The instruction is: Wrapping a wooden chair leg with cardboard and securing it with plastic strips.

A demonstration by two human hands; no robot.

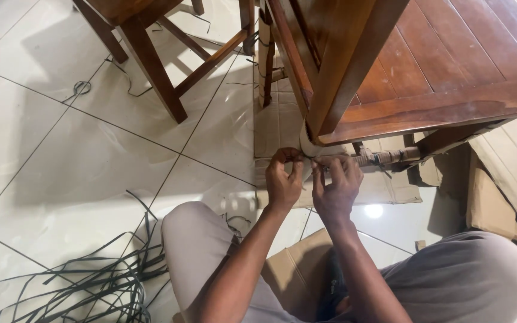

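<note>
A brown wooden table stands before me, its legs and lower rail wrapped in cardboard. My left hand and my right hand meet at the bottom of the near table leg, where a cardboard wrap ends. Both hands have their fingers pinched on a thin strap or cord at that wrap; the strap itself is mostly hidden by the fingers. A wrapped rail runs to the right from the leg. My knees in grey trousers frame the bottom of the view.
A tangle of dark plastic strapping lies on the white tile floor at lower left. A wooden chair stands at upper left. Flat cardboard sheets lie on the floor under and right of the table.
</note>
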